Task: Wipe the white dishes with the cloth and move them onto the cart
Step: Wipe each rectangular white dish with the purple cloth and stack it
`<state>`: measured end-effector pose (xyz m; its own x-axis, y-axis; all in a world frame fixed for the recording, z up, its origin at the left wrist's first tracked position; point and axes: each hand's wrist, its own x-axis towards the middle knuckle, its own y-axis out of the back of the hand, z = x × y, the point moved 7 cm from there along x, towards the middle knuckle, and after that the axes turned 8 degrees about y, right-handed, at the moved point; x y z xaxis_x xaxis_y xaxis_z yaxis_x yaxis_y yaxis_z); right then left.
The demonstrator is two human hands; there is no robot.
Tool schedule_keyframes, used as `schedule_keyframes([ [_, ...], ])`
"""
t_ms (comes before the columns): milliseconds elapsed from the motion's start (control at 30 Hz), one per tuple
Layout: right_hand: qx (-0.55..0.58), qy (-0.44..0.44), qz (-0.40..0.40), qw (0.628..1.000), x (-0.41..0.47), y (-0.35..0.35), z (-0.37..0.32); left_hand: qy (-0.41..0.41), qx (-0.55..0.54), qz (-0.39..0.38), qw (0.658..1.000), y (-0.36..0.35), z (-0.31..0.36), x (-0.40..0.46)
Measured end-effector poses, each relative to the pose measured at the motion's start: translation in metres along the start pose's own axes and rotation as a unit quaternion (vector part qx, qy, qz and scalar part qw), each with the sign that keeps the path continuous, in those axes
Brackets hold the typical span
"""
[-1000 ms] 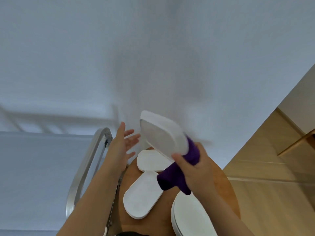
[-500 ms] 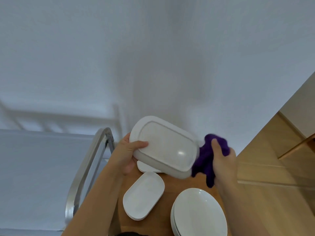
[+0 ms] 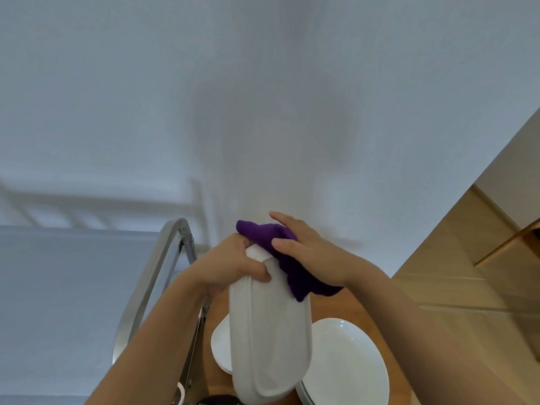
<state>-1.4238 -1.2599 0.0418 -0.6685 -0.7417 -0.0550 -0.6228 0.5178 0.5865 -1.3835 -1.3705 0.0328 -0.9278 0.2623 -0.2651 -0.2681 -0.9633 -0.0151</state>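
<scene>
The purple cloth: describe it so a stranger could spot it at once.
Start at the round wooden table at the bottom of the picture, where white dishes lie. Above it the left hand holds a white oblong dish up on edge. The purple cloth is draped over that dish's top end, pressed there by the right hand; it is the only coloured, soft thing among hard white dishes.
</scene>
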Motion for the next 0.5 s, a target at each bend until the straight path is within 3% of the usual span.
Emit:
schedule_keyframes([
  [67,0.056,-0.026,-0.063,0.996,-0.002,-0.007,0.005,0.013,-0.011,-0.021,1.000,-0.001,-0.004,-0.002],
  [133,0.072,-0.006,-0.060,0.996,-0.004,-0.004,0.000,0.018,-0.039,-0.028,0.999,-0.001,-0.007,-0.003],
  [300,0.222,0.011,0.114,0.968,-0.013,0.017,-0.002,0.012,-0.093,0.004,0.996,0.003,-0.004,-0.002],
  [500,0.288,-0.055,0.213,0.932,-0.033,0.005,0.023,-0.003,-0.177,0.105,0.979,0.021,-0.002,0.001],
])
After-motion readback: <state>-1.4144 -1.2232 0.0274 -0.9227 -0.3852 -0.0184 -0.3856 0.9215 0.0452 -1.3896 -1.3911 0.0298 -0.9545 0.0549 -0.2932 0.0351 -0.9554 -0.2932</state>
